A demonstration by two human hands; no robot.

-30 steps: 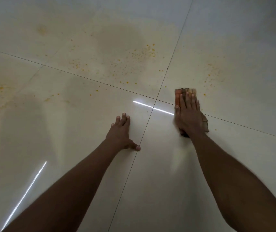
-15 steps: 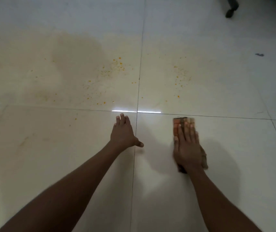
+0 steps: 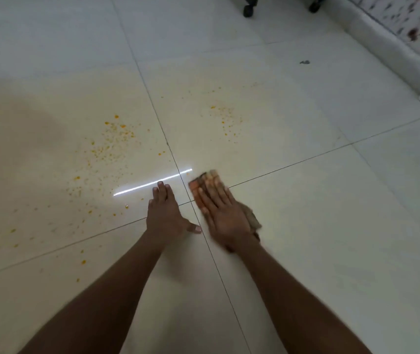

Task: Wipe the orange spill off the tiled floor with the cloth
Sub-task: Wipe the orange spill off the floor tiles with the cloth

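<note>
Right hand (image 3: 225, 215) is sliding the cloth (image 3: 205, 181) left: half a second ago it was well inside the right-hand tile, now it's sitting right at the grout cross, almost touching the left hand (image 3: 165, 215). So the stroke is closing on the mess, not covering it yet.

Right fingers are lying straight and flat on the cloth, pressing it down, not curling round it. Left hand is bracing on the floor (image 3: 331, 226), fingers straight and together, thumb out.

Cloth is folded, striped, already staining orange at its front edge; its back end is poking out by the wrist.

Orange spill (image 3: 113, 144) is still speckling the tile ahead-left, with a second patch (image 3: 225, 118) ahead of the cloth. I'd say most of the wiping is still pending.
</note>
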